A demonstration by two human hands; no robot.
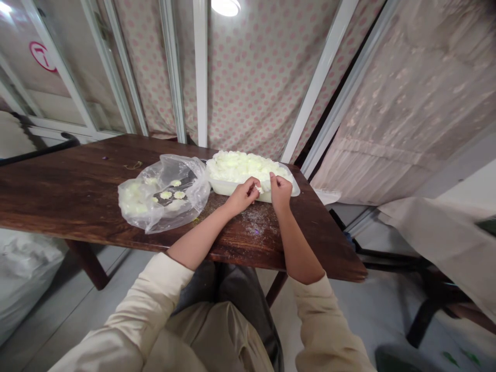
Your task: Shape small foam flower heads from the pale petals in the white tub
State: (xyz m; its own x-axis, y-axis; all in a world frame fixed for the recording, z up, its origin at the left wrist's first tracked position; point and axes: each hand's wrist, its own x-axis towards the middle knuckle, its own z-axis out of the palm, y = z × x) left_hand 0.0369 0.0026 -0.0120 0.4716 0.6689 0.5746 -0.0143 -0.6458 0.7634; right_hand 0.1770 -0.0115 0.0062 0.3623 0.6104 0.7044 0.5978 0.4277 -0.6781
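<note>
My left hand (244, 196) is closed in a pinch on a small pale flower-shaped piece (259, 190) at the front of a white plastic tub (222, 188). Just right of it, my right hand (281, 191) is raised by the tub's front rim, thumb and fingers pressed together. Whatever those fingers hold is too small to make out. A heap of pale yellow-green, ruffled pieces (244, 166) fills the tub above its rim. Left of the tub lies a clear plastic bag (197, 182) with several similar flower-shaped pieces (166, 195) in it.
The dark wooden table (77, 181) has whitish crumbs (256, 219) scattered near its front edge. A thin looped strand (134, 166) lies behind the bag. Dotted curtains (248, 77) and window frames stand behind the table. A white sack (27, 268) is on the floor at left.
</note>
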